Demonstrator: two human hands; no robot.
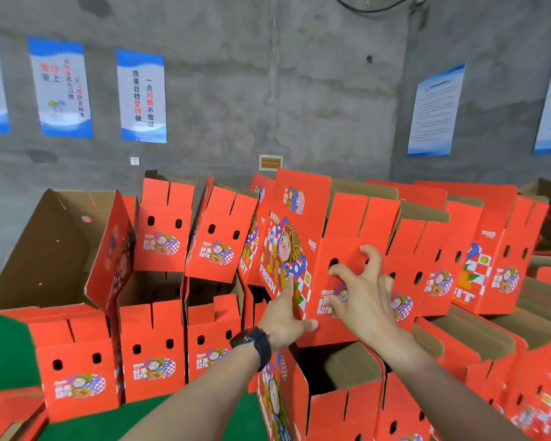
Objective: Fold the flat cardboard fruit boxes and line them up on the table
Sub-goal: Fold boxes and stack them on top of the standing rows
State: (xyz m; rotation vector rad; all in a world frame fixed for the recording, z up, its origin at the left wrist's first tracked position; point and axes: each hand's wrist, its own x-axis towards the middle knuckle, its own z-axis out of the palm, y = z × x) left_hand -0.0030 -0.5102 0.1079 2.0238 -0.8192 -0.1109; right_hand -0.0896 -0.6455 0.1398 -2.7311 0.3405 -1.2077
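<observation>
An upright, folded red fruit box (347,224) with a cartoon print sits in the upper tier, on top of open boxes of the lower row. My left hand (283,319), with a dark watch on the wrist, lies against its lower left corner: the index finger runs up the printed side face and the thumb is at the bottom of the front face. My right hand (363,300) is spread on the front face, with its fingertips near the two round holes. Neither hand curls round the box.
Folded red boxes stand in two tiers on the green table (7,354): a lower row (153,348) and an upper row (164,230), with more at the right (490,249). One box (61,249) lies tipped at left. Flat boxes (10,412) are at bottom left. A concrete wall is behind.
</observation>
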